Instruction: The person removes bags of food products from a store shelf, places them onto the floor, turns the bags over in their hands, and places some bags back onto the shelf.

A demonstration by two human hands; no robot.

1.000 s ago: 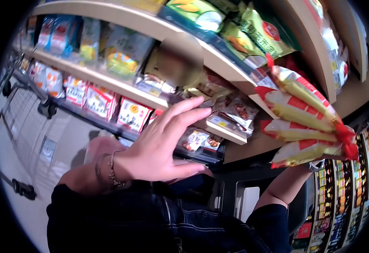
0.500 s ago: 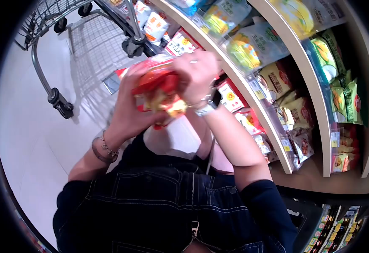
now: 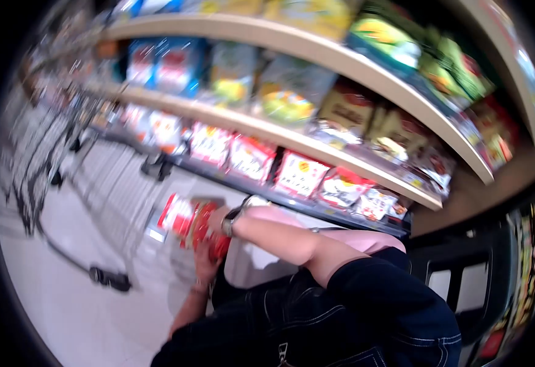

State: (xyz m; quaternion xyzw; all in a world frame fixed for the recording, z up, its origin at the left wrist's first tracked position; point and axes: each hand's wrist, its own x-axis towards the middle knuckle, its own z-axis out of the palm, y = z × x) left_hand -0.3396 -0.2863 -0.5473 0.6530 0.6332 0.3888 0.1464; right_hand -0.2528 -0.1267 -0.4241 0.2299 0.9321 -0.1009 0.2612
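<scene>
Several red-and-white packets, bunched so tightly that I cannot count them, are between my two hands, out over the floor on the near side of the lowest shelf. The bunch lies ahead of me and toward my left, its long axis slanting: the far end points away to the left, the near end comes back toward my body. Both hands are at that near end, so neither is clearly nearer. My right hand reaches across me and grips from the side toward the lowest shelf; my left hand is closed around the packets from the side away from it. Blur hides how each finger sits. My right wrist carries a watch.

Red-and-white bags stand in a row on the lowest shelf itself. Above it, blue bags and brown bags sit on one wooden shelf, with green bags higher again. A wire cart, badly smeared, is off the lowest shelf's left end, and a black frame is past its right end.
</scene>
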